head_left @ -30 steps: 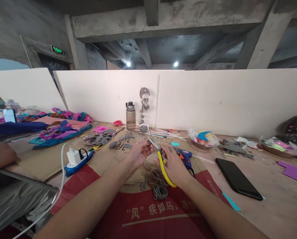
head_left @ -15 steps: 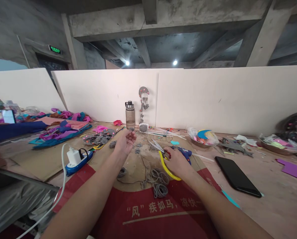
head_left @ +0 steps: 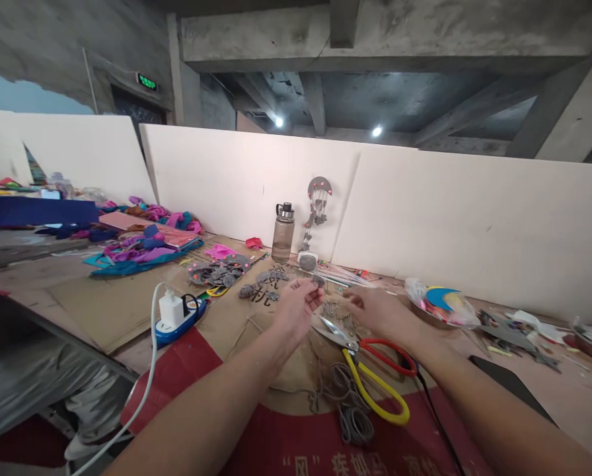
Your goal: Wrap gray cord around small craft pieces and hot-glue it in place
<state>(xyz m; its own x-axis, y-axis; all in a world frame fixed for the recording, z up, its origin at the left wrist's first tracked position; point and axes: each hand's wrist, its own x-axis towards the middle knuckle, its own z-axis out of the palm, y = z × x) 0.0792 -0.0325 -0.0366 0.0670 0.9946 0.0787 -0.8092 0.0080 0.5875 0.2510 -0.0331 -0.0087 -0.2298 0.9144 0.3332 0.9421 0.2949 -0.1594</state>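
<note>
My left hand (head_left: 300, 303) is closed, its fingertips pinching a small grey felt piece (head_left: 318, 281) above the cardboard. To its right, my right hand (head_left: 375, 309) reaches forward with loosely bent fingers, somewhat blurred, and no object shows in it. Scissors (head_left: 353, 345) with one red and one yellow handle lie below the right hand, blades parted. Coiled grey cord (head_left: 356, 423) rests nearer to me. Small grey bits (head_left: 338, 316) are spread on the cardboard between the hands.
A water bottle (head_left: 283, 233) stands at the back beside a grey moon-shaped hanging ornament (head_left: 320, 186). On the left are a power strip (head_left: 180, 320) with a white charger and grey felt pieces (head_left: 219, 271). On the right are a bowl (head_left: 437, 311) and a black phone (head_left: 511, 387).
My right hand has let go of the scissors, which now lie on the table, and moved forward. The left hand still holds the grey felt piece. The view has turned left.
</note>
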